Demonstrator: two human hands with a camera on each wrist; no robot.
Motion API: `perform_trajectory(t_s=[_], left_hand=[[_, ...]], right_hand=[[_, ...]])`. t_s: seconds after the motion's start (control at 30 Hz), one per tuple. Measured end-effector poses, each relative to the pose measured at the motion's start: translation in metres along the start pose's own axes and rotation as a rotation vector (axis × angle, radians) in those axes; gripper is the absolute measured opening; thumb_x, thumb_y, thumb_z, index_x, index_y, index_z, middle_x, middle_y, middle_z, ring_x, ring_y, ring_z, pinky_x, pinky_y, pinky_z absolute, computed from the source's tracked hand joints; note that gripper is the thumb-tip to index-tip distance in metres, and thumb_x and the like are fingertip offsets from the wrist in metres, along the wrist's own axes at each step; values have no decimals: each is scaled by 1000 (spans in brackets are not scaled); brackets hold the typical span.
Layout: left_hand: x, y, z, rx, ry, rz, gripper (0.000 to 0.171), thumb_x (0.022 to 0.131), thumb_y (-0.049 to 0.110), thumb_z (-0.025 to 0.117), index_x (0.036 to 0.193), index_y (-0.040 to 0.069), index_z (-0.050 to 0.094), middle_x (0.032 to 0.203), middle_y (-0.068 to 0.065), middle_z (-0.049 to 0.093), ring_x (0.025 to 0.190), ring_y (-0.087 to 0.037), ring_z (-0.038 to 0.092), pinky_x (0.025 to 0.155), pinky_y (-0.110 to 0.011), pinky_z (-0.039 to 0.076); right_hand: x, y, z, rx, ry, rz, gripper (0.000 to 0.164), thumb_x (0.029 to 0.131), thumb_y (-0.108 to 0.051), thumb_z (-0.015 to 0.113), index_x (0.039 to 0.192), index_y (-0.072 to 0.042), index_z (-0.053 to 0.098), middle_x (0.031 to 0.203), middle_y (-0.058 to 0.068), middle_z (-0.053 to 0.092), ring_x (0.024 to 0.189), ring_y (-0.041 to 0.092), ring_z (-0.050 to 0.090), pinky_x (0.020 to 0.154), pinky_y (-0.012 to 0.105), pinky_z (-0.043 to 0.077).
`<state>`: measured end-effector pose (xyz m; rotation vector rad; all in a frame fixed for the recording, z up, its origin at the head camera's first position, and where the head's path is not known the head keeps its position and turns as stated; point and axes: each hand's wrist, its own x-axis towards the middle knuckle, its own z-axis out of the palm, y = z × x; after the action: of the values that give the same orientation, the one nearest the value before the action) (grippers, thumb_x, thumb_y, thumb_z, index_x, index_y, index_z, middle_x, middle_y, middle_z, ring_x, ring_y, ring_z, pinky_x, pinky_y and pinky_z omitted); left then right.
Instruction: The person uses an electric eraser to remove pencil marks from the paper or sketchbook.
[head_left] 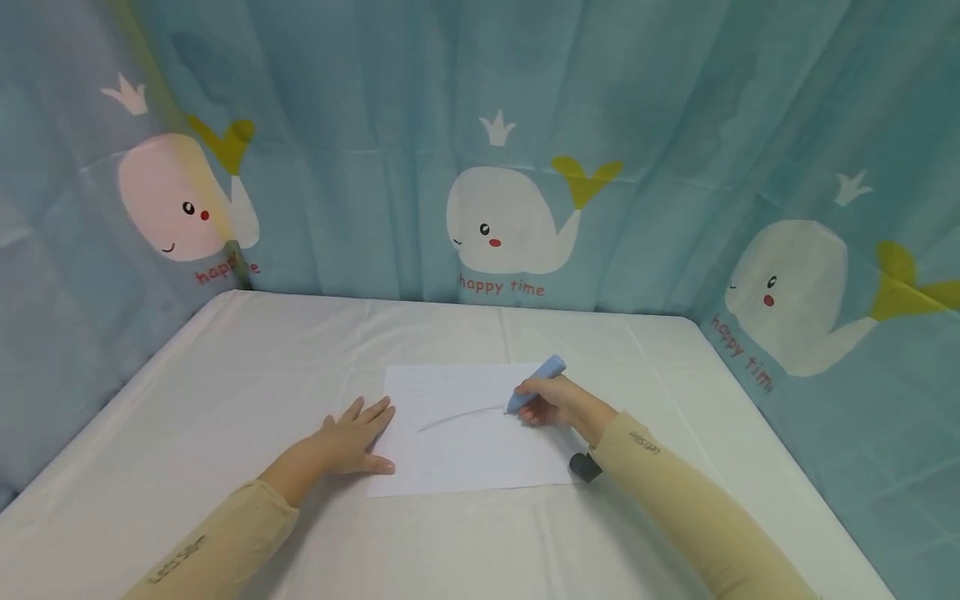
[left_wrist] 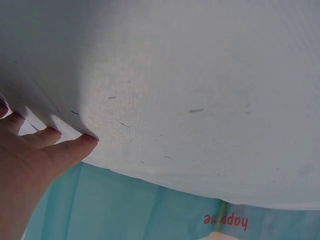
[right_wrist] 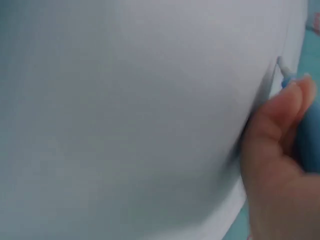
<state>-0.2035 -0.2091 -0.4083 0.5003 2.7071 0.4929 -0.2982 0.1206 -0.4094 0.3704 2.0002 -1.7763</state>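
A white sheet of paper [head_left: 465, 462] lies on the table, with one thin, slightly curved grey line [head_left: 461, 416] across its middle. My right hand [head_left: 551, 402] pinches a thick light blue marker [head_left: 553, 367] between thumb and fingers. The marker leans to the upper right, and its tip is at the line's right end. In the right wrist view the thumb and a fingertip meet close behind the pale marker tip [right_wrist: 283, 65]. My left hand [head_left: 348, 440] rests with spread fingers at the paper's left edge. Its fingers [left_wrist: 75, 149] look straight in the left wrist view.
A white cloth covers the table [head_left: 225, 400]; small dark flecks show on it in the left wrist view. Blue-green curtains [head_left: 360, 225] with whale prints stand around the back and sides. A small black object [head_left: 585, 467] sits by the right cuff at the paper's edge.
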Motion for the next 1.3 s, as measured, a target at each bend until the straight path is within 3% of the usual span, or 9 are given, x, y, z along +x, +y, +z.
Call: perform_trajectory(t_s=[0.1, 0.57, 0.87, 1.03, 1.3], left_hand=[[1, 0, 1, 3, -5, 3, 96, 83, 50, 71, 149, -4, 28, 158, -23, 16, 140, -55, 5, 98, -80, 8], [2, -2, 1, -2, -7, 5, 97, 82, 51, 71, 150, -4, 27, 158, -22, 15, 140, -55, 4, 97, -80, 7], [4, -4, 2, 8, -7, 2, 97, 82, 52, 71, 150, -4, 28, 158, -22, 16, 140, -55, 5, 97, -81, 8], [4, -5, 3, 8, -6, 0, 98, 82, 52, 70, 150, -3, 28, 158, -22, 16, 140, -54, 5, 97, -80, 8], [5, -6, 4, 8, -6, 8, 97, 82, 52, 70, 150, -3, 27, 158, -22, 16, 140, -54, 5, 97, -81, 8]], right_hand=[[-1, 1, -1, -24, -27, 9, 24, 90, -9, 62, 108, 7, 60, 63, 8, 61, 50, 12, 56, 51, 20, 47], [-1, 0, 1, -5, -4, -13, 23, 89, -9, 65, 105, 7, 59, 65, 9, 61, 51, 12, 57, 51, 21, 50], [-1, 1, 3, 4, -52, 8, 22, 89, -9, 64, 104, 8, 60, 64, 10, 61, 51, 13, 56, 52, 22, 49], [-1, 2, 4, 5, -16, -10, 22, 89, -9, 65, 102, 8, 60, 64, 9, 61, 51, 13, 56, 52, 22, 49], [1, 2, 5, -18, -71, 1, 23, 89, -9, 65, 104, 8, 60, 66, 10, 61, 52, 13, 56, 52, 22, 49]])
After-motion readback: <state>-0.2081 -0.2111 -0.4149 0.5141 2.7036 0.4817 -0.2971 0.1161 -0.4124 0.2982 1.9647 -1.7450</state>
